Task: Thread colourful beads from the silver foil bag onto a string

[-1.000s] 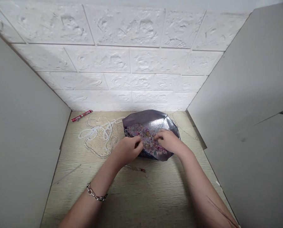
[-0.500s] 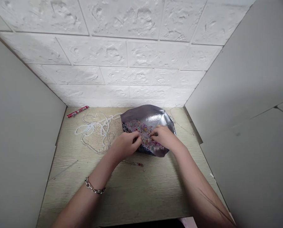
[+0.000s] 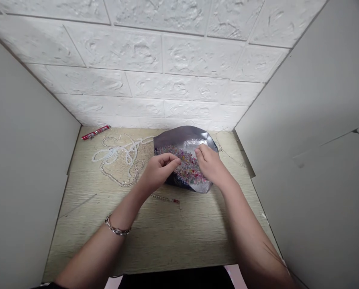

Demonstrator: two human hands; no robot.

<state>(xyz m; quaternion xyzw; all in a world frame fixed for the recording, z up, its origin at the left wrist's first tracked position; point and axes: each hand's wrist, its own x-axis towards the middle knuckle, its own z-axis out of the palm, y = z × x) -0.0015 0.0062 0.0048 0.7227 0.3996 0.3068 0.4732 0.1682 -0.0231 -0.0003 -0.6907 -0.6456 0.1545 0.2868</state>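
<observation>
A dark, shiny open bag (image 3: pixel 188 135) lies on the table with many small coloured beads (image 3: pixel 189 167) inside. Over its left part is my left hand (image 3: pixel 162 167), thumb and forefinger pinched at a tiny reddish bead. My right hand (image 3: pixel 208 162) is closed above the bag's right side; what its fingertips hold, if anything, is too small to make out. A short beaded strand (image 3: pixel 164 198) with red beads at its end lies in front of the bag, partly behind my left wrist.
White and silvery bead strands (image 3: pixel 119 154) lie left of the bag. A red narrow item (image 3: pixel 95 132) rests at the back left corner. A thin needle-like rod (image 3: pixel 81 203) is at the left of the table (image 3: pixel 179 241). Panels flank both sides, with a white brick-pattern wall (image 3: pixel 146 48) behind.
My hands have lifted out of the beads and sit slightly farther apart. My right hand has turned and risen. The whole view has shifted a little.
</observation>
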